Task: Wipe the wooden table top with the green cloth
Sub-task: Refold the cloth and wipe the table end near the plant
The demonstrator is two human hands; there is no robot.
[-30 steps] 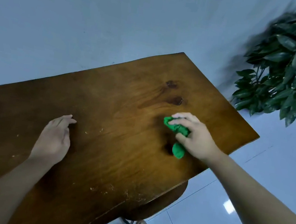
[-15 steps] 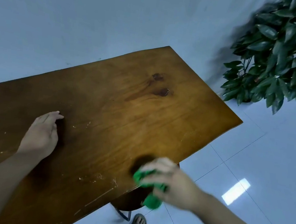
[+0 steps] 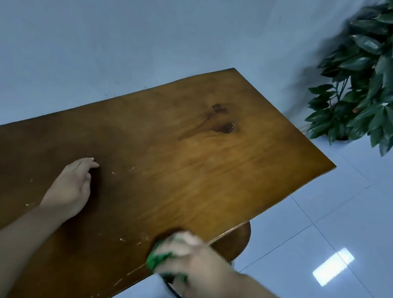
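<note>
The wooden table top (image 3: 188,162) runs from the lower left to a far corner at the upper middle, with two dark knots in its grain. My right hand (image 3: 199,269) grips the bunched green cloth (image 3: 160,257) at the table's near edge; the hand is blurred and covers most of the cloth. My left hand (image 3: 70,188) rests flat on the wood left of centre, fingers straight and together.
A leafy potted plant (image 3: 385,73) stands on the floor past the table's right corner. A round wooden stool (image 3: 233,241) sits under the near edge. A pale wall lies behind the table, and glossy floor tiles (image 3: 340,243) spread to the right.
My right hand has dragged the cloth from beside the knots back toward me to the near edge. My left hand has stayed in place on the table.
</note>
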